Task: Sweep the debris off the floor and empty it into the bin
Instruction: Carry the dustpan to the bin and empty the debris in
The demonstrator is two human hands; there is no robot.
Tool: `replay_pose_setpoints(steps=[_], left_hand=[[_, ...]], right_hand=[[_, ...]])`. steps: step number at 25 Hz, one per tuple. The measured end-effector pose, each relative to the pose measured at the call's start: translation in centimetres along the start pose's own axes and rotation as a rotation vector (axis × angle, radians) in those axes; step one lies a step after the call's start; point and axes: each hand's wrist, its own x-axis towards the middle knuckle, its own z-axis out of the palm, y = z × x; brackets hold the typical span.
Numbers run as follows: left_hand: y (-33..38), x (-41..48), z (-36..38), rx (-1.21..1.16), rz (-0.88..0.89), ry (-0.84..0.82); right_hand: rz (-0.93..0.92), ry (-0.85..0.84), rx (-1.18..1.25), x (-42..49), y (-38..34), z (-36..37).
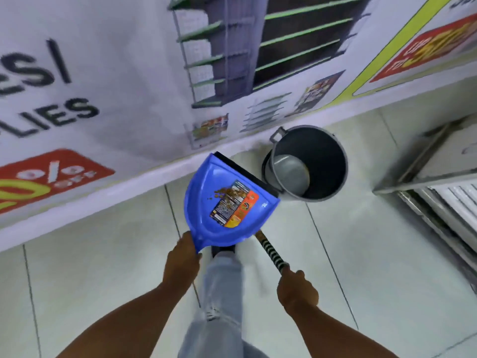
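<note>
My left hand (183, 262) grips the handle end of a blue dustpan (206, 210), held above the floor. Brown debris (227, 193) lies on the printed label inside the pan. The pan's black front lip points toward a grey bin (333, 161) that stands open on the floor just right of it. Inside the bin lies a grey lid or bowl shape. My right hand (296, 289) is closed on a broom handle (271, 250) with black and yellow stripes; the handle runs under the dustpan and the broom head is hidden.
A large printed banner (103, 86) covers the wall behind, meeting the pale tiled floor (361, 254). A metal shelf unit (438, 182) stands at the right. My leg in light jeans (222, 293) is below the dustpan.
</note>
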Motion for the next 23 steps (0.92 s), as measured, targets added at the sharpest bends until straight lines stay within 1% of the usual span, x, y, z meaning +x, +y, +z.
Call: replay_pose_setpoints(steps=[2,4,6,8,10,13,17,19,21,23], left_hand=[[4.8,4.0,-0.7,0.087,0.123,-0.055],[9.3,7.1,-1.2,0.247,0.224,-0.123],[14.7,10.2,-0.8,0.384,0.342,-0.227],[19.0,12.3,-0.5,0.406,0.413,-0.337],[23.0,14.1,0.4,0.407,0.422,-0.447],[27.4,15.5,1.5,0.398,0.315,-0.544],[29.2,16.4,2.1,0.272,0.173,-0.578],[29.3,16.0,1.9,0.238,0.150,-0.567],[28.6,15.0,1.5,0.194,0.178,-0.486],[26.7,13.6,0.8,0.128,0.227,-0.370]], right_hand=[[-0.029,-0.010,-0.090,2.5,0.8,-2.7],[-0.083,-0.002,-0.172,4.2,0.9,-4.5],[-0.112,-0.023,-0.194,6.2,0.6,-6.5],[-0.150,-0.048,-0.188,7.7,0.2,-7.5],[-0.188,-0.095,-0.203,9.1,0.4,-8.8],[-0.235,-0.138,-0.238,11.0,1.6,-10.7],[-0.309,-0.151,-0.288,12.1,3.4,-13.1],[-0.333,-0.142,-0.310,12.7,4.4,-13.9],[-0.357,-0.134,-0.338,12.9,5.2,-14.8],[-0.384,-0.125,-0.349,12.7,5.8,-15.3]])
